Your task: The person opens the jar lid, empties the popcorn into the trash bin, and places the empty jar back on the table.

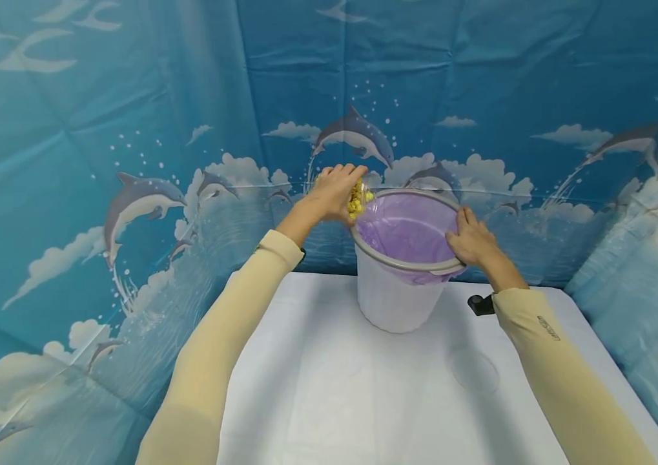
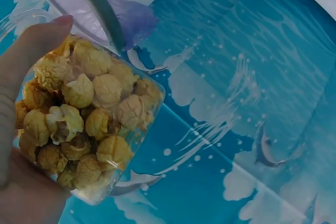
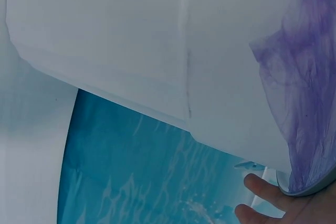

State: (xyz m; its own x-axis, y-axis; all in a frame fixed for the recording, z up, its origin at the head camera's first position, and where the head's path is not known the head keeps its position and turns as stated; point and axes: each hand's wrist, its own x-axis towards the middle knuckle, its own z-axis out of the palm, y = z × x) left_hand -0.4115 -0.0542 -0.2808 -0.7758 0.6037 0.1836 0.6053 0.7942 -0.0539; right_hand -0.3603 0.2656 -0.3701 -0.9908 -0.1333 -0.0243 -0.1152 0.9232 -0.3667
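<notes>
My left hand (image 1: 331,196) grips a clear plastic jar (image 1: 368,208), tipped on its side with its mouth toward the bin's left rim. Yellow-brown popcorn (image 2: 86,116) fills much of the jar in the left wrist view, and my thumb lies along its upper side. A white trash bin (image 1: 395,300) with a grey rim stands upright, lined with a purple bag (image 1: 412,226) folded over the edge. At the bin's right rim, my right hand (image 1: 474,242) holds on, the thumb toward the inside. Two of its fingers (image 3: 268,190) extend outside the rim in the right wrist view.
The bin stands toward the back of a white table (image 1: 329,394). A faint, clear round lid (image 1: 474,370) lies on the table to the right. Blue dolphin-print sheets (image 1: 282,77) hang behind and on both sides, close to the jar and bin.
</notes>
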